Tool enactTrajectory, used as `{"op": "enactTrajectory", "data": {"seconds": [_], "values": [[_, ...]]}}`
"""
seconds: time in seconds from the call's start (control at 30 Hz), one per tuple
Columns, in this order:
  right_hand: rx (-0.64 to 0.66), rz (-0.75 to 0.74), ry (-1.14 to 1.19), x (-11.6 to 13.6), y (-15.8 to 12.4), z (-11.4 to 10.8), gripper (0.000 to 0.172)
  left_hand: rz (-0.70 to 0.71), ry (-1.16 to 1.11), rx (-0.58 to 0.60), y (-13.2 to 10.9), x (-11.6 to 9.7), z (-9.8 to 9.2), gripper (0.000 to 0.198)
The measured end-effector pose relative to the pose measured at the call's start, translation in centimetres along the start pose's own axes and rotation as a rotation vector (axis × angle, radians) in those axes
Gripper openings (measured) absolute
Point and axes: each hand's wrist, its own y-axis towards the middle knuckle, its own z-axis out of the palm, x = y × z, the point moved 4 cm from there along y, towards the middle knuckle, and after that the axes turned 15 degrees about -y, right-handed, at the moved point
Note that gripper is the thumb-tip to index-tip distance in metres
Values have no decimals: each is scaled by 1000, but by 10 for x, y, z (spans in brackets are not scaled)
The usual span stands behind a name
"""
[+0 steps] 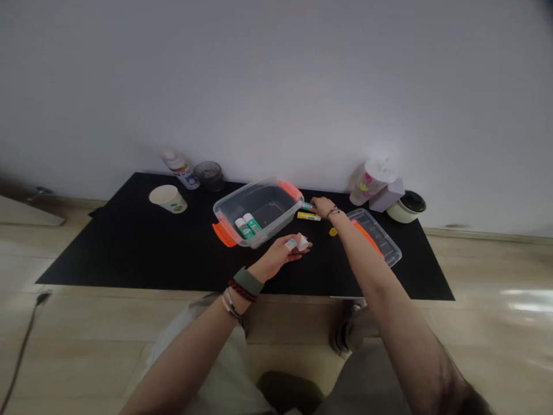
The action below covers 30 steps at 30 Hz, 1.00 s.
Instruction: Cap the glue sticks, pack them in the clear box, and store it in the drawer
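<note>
My left hand (280, 255) is shut on a small white tube with a blue label (298, 243), held above the black mat (129, 253). My right hand (323, 207) reaches across to the far side of the mat, its fingers over a green-labelled glue stick (307, 206). Whether it grips the stick I cannot tell. A yellow glue stick (308, 216) lies just below those fingers. Inside the clear plastic box with orange handles (224, 214) stand two more green-labelled glue sticks (247, 226). A small yellow cap (333, 231) lies near my right wrist.
The box's clear lid (379, 233) lies under my right forearm. A paper cup (167, 199), spray bottle (181, 170), dark glass (209, 176), plastic tumbler (367, 183), lilac box (386, 195) and white bowl (406, 207) stand along the wall. Wooden floor surrounds the mat.
</note>
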Motion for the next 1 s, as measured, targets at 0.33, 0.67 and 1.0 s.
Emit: {"op": "enactTrajectory", "data": {"seconds": [0.33,0.67,1.0], "values": [[-389,125,1138,-33,-93,-28,40,-59,-43,-16,-2,2,9,58],[-390,108,1765,29,-189,-27,64,34,41,3,-20,-1,28,63],[-472,86,1644,33,-189,-22,61,87,185,-14,-19,-5,24,62]]}}
